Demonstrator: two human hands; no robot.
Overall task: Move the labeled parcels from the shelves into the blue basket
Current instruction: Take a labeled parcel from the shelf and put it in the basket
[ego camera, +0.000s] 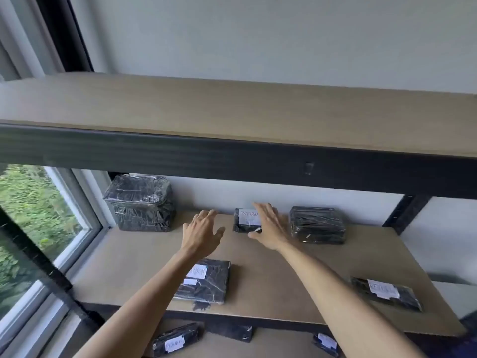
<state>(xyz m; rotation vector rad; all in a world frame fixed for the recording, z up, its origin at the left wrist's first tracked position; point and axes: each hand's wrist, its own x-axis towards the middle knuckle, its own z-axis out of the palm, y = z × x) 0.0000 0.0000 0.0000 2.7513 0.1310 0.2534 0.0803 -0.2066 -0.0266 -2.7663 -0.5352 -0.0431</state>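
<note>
A small black parcel with a white "RETURN" label (245, 221) stands at the back of the middle shelf (144, 254). My right hand (269, 227) is open, spread over the parcel's right side and touching or nearly touching it. My left hand (202, 232) hovers open just left of the parcel, holding nothing. A flat labeled parcel (206, 281) lies near the shelf's front under my left forearm. Another labeled flat parcel (387, 293) lies at the front right. The blue basket is out of view.
Unlabeled black wrapped bundles sit at the back left (140, 202) and back right (317, 224). The lower shelf holds labeled parcels (175, 341), (326, 343). The upper shelf's dark beam (232, 156) overhangs. A window (33, 215) is on the left.
</note>
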